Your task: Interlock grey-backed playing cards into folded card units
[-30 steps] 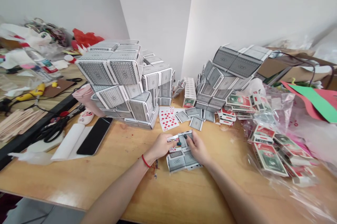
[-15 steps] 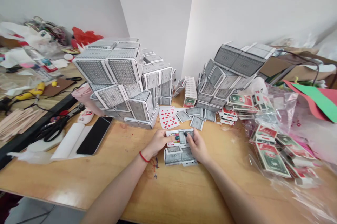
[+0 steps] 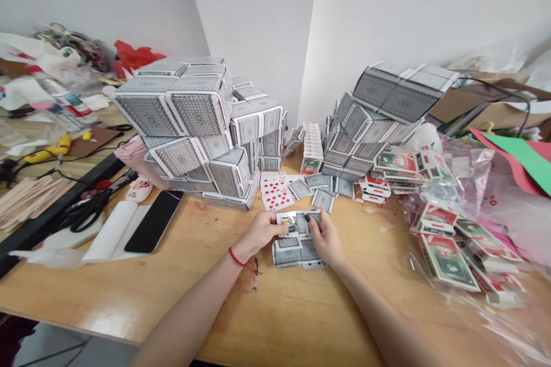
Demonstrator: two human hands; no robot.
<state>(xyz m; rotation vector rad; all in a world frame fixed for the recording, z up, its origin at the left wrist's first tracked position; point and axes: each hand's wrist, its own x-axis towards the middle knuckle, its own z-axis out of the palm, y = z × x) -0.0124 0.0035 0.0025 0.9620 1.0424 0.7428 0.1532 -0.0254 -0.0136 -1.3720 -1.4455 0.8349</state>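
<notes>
Both hands meet at the middle of the wooden table [image 3: 301,321]. My left hand [image 3: 260,233], a red cord round its wrist, pinches the left edge of a face card [image 3: 288,222]. My right hand [image 3: 326,238] grips grey-backed cards [image 3: 306,220] beside that face card, fingers curled over them. Under both hands lies a small block of folded grey-backed cards [image 3: 295,252]. Red diamond cards [image 3: 275,190] lie face up just beyond the hands.
A tall stack of card cubes [image 3: 189,126] stands at the left, a second stack [image 3: 374,114] at the right. Card boxes in plastic bags [image 3: 447,240] fill the right side. A phone [image 3: 154,221], scissors [image 3: 88,211] and wooden sticks [image 3: 26,197] lie left.
The hands have lifted the face card and grey cards slightly and turned the face card up; the view has tilted down a little. The stacks have not moved.
</notes>
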